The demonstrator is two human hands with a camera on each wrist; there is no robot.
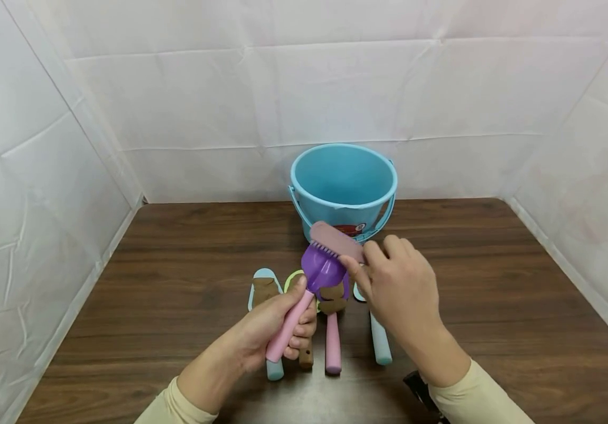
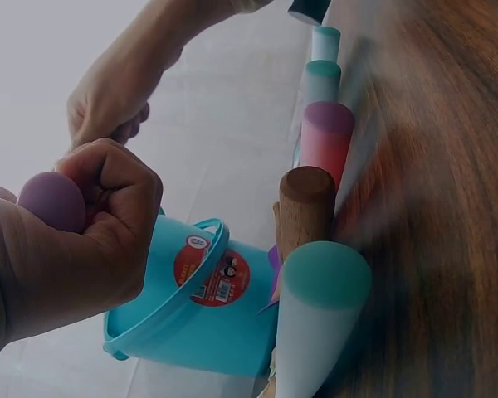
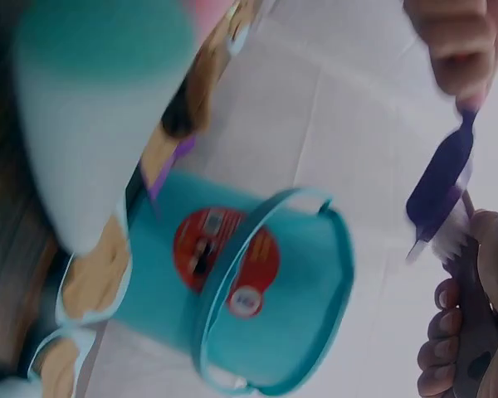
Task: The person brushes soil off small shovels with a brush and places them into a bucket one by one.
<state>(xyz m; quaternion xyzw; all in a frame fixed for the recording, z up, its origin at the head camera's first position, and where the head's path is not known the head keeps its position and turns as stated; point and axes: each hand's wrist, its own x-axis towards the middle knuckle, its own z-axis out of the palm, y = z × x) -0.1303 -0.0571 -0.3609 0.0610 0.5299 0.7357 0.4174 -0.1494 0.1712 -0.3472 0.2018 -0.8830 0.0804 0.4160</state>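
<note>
My left hand (image 1: 263,330) grips the pink handle of a small purple toy shovel (image 1: 322,270), tilted above the table. My right hand (image 1: 403,285) holds a pink brush (image 1: 332,238), its bristles pointing down at the shovel's purple head. In the right wrist view the brush bristles (image 3: 450,239) lie close against the purple shovel head (image 3: 444,178); whether they touch is blurred. Only the round end of the held shovel's handle (image 2: 51,201) shows in the left wrist view.
Below my hands lies a row of tools: a teal handle (image 1: 275,370), a brown wooden handle (image 1: 306,356), a pink handle (image 1: 333,347) and a pale blue handle (image 1: 380,341). Brown material covers several heads. A blue bucket (image 1: 316,207) stands behind; a black object (image 1: 419,390) lies near my right sleeve.
</note>
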